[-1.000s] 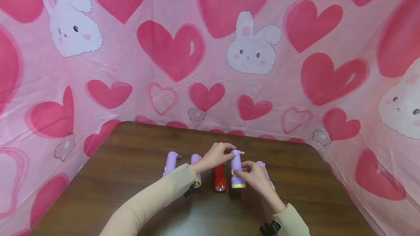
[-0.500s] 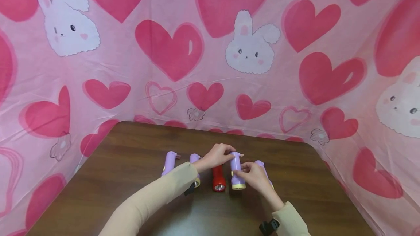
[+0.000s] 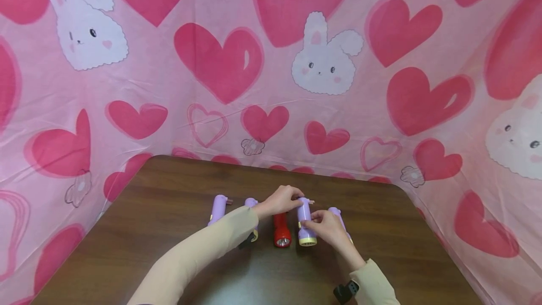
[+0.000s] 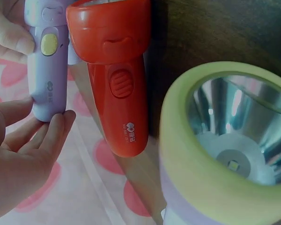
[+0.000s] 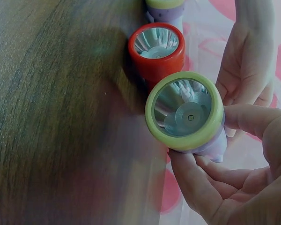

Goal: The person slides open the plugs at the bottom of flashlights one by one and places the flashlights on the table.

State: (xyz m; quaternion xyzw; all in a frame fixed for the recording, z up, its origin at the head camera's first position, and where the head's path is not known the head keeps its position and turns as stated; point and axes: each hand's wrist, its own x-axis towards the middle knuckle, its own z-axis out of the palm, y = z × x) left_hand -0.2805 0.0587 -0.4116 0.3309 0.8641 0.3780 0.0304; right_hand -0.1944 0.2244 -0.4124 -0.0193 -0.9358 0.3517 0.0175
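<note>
Both hands are on one purple flashlight (image 3: pixel 304 213) with a pale yellow lens ring. My left hand (image 3: pixel 280 201) pinches its tail end, where a small strap tab sticks out. Lower on the body, my right hand (image 3: pixel 332 228) grips it near the head with thumb and fingers. A yellow switch (image 4: pixel 49 44) on its side shows in the left wrist view, and the lens (image 5: pixel 180 110) faces the right wrist camera. Directly left of it lies a red flashlight (image 3: pixel 281 234). Whether the held one touches the table cannot be told.
Two more purple flashlights, one at far left (image 3: pixel 218 208) and one partly under the left sleeve (image 3: pixel 251 202), lie on the brown wooden table (image 3: pixel 178 182). Another purple flashlight (image 3: pixel 336 213) is partly hidden behind the right hand. A pink heart-patterned cloth (image 3: pixel 271 88) hangs behind the table.
Hardly anything differs. Both hands keep hold of the same purple flashlight in the same place, and the head view has shifted slightly.
</note>
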